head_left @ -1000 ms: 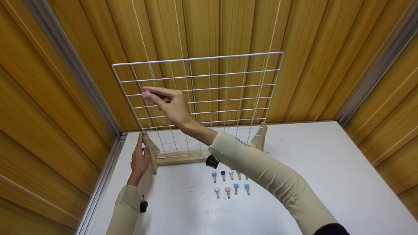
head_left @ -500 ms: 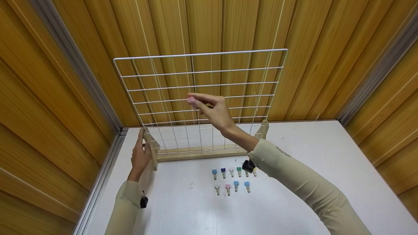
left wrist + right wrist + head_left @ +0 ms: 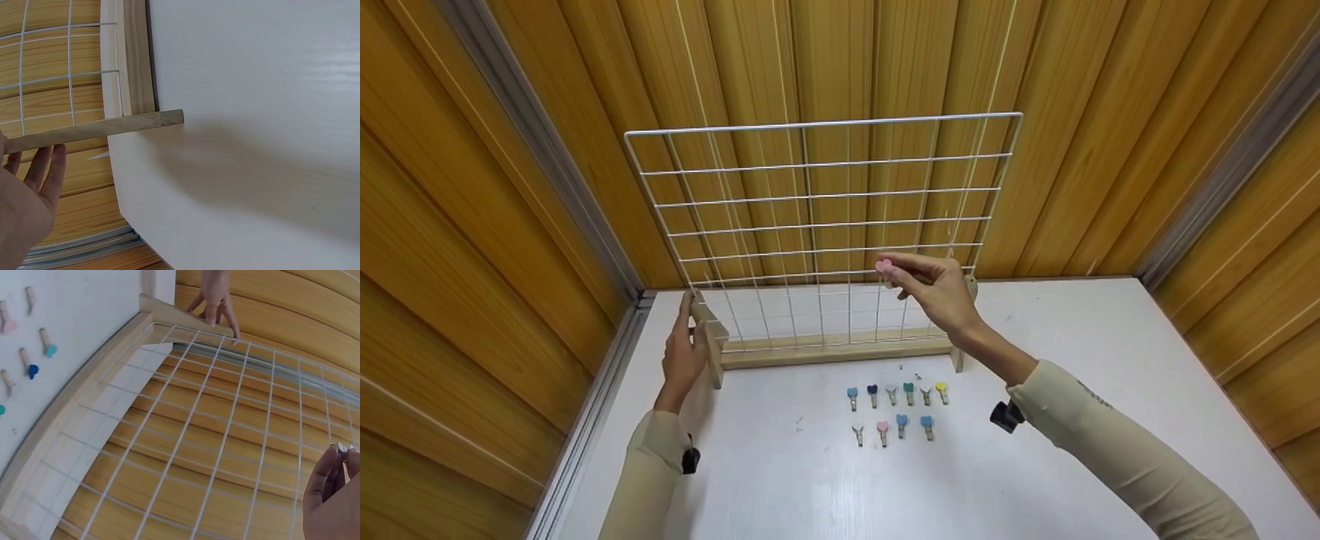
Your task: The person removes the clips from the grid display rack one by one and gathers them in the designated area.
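Observation:
My right hand [image 3: 945, 300] pinches a small clothespin with a pink heart [image 3: 884, 265] between thumb and fingers. It is in front of the lower right part of a white wire grid [image 3: 810, 225]; whether the clothespin touches the wires cannot be told. In the right wrist view, the pin's tip [image 3: 341, 451] pokes out from the fingertips. The grid stands upright in a wooden base [image 3: 840, 354]. My left hand [image 3: 681, 360] rests its fairly straight fingers against the outer side of the base's left wooden support [image 3: 112, 126].
On the white table [image 3: 780, 465], several heart clothespins lie in two rows in front of the base, among them a yellow one [image 3: 942, 388], a green one [image 3: 908, 390] and another pink one [image 3: 883, 429]. Wood-patterned walls [image 3: 840, 60] close in the back and sides.
My right hand, still pinching the pink clothespin, has moved from the grid's left side to the right and down. The left hand stays at the support.

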`<state>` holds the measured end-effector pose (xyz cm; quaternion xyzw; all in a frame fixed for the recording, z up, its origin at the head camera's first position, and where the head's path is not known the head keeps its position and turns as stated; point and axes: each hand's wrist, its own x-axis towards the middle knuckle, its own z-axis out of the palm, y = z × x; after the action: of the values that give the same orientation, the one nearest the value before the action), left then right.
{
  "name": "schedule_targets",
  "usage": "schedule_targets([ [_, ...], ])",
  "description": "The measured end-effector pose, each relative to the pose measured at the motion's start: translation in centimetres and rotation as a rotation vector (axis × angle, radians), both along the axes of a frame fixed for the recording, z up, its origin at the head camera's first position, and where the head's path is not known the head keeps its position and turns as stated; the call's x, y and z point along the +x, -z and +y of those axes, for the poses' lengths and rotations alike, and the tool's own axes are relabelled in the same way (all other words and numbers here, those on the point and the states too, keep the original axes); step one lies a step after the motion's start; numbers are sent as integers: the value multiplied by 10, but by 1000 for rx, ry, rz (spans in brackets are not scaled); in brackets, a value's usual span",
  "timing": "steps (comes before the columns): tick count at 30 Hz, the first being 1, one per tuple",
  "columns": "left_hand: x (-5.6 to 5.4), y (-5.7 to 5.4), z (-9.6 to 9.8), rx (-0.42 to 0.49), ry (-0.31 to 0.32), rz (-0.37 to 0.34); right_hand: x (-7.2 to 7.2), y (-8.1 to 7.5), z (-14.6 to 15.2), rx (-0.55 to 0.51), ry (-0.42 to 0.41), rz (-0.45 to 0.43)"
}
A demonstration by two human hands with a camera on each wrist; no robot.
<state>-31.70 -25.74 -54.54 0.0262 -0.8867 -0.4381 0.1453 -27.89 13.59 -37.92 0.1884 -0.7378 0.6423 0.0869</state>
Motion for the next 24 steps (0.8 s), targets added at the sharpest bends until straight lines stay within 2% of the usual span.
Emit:
schedule_targets([
  [5, 0, -1, 1, -2, 2, 3, 3, 17, 22, 34, 30, -42],
  [13, 0, -1, -1, -25, -3, -44, 11, 48, 53, 136, 52, -169],
  [24, 0, -1, -1, -13, -2, -40, 18, 89, 76, 203, 52, -295],
])
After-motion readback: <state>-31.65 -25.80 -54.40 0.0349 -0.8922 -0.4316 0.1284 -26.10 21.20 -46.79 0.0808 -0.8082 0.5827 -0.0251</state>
